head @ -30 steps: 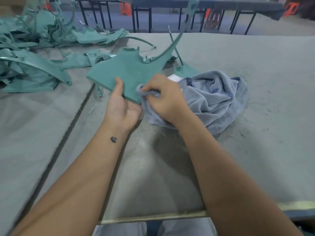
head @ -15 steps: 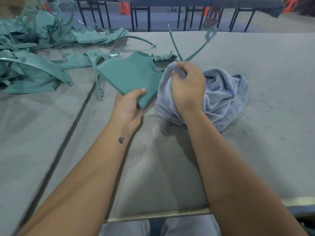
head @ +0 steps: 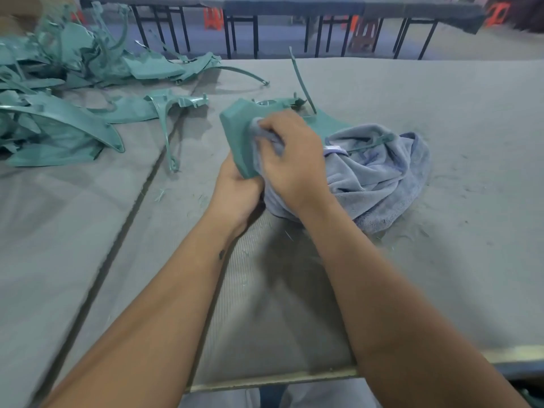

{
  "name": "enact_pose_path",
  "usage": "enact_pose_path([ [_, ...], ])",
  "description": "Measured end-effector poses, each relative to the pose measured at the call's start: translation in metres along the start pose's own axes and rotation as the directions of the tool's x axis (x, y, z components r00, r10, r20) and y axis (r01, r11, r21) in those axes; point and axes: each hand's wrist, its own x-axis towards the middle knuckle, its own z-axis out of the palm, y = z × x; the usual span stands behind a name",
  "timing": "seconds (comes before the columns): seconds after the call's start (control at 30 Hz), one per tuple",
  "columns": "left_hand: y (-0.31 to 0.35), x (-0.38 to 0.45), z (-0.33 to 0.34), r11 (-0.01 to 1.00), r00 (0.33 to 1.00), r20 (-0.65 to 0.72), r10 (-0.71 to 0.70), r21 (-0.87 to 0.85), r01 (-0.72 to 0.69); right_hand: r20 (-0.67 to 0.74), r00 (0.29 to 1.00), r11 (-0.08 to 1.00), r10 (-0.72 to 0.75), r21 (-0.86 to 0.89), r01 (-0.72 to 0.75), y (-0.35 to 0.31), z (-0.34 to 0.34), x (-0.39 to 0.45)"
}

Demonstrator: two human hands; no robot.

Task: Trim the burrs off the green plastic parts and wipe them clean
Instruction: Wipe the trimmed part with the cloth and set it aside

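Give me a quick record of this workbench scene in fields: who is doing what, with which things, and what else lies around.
worker: one person, seen by the arms only
left hand: grips the near end of the green plastic part
right hand: presses a bunched fold of the grey-blue towel on the part
stage: wiping
towel: mostly heaped on the table, right of the part
pile of green parts: far left of the table
shavings: scattered on the table
cutting tool: none visible
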Motion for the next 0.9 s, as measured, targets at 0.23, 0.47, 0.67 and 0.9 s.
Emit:
enact_pose_path([
  [0.23, -0.001, 0.001, 0.0, 0.995, 0.994, 0.109, 0.018, 0.098, -0.029, -0.094, 0.928, 0.814, 0.36, -0.454, -0.362, 0.02, -0.007, 0.017],
  [0.47, -0.002, 0.002, -0.002, 0.994, 0.991, 0.136, 0.004, 0.109, -0.019, -0.127, 0.916, 0.856, 0.38, -0.328, -0.4, 0.019, -0.008, 0.019],
  [0.67, -0.002, -0.002, -0.001, 1.0, 0.996, 0.091, -0.015, -0.02, 0.017, 0.115, 0.983, 0.979, -0.143, -0.126, 0.158, -0.025, 0.009, -0.006],
  [0.9, -0.003, 0.001, -0.005, 0.999, 0.993, 0.116, -0.032, 0.002, 0.032, 0.004, 0.951, 0.951, 0.31, 0.01, -0.31, -0.012, 0.003, 0.024],
])
